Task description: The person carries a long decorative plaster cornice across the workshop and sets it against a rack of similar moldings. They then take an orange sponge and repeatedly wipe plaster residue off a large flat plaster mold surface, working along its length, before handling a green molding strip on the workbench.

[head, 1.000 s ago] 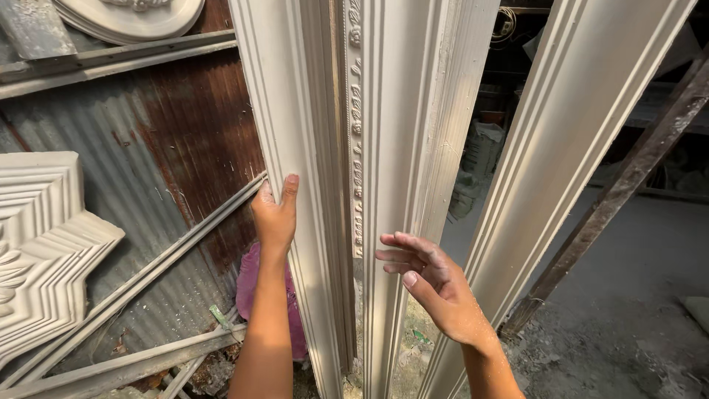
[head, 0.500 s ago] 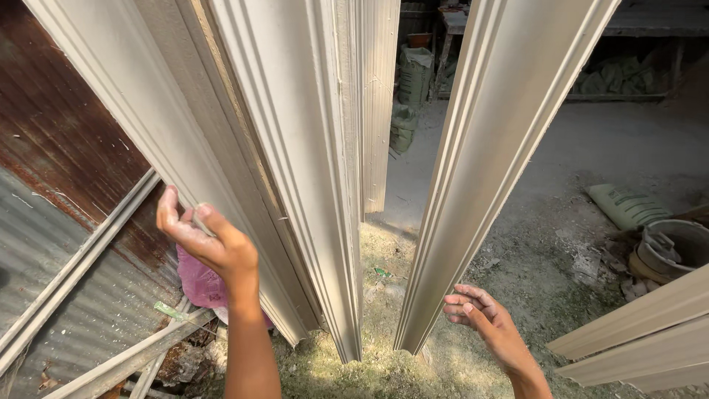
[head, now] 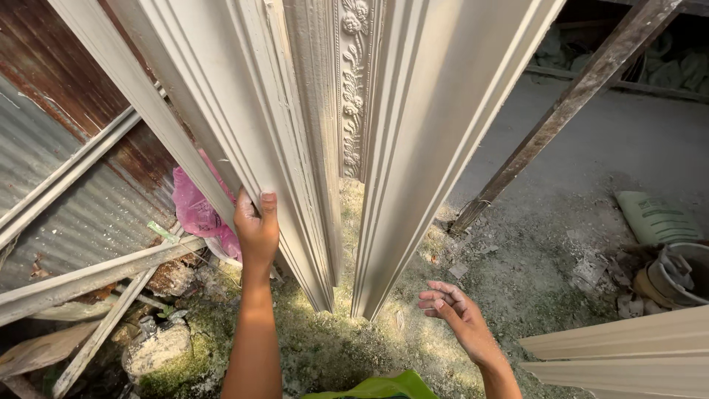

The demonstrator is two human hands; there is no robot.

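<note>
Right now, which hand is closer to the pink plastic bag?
Left. The left hand grips a moulding beside the pink bag; the right hand hangs open, farther right.

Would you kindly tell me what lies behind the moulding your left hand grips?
Behind the moulding in the left hand: a pink bag and rusty corrugated sheet. The bag's right part is covered.

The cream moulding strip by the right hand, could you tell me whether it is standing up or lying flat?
Standing: the moulding strip rises steeply, its lower end on the mossy ground. The right hand is open beside it, not touching.
</note>
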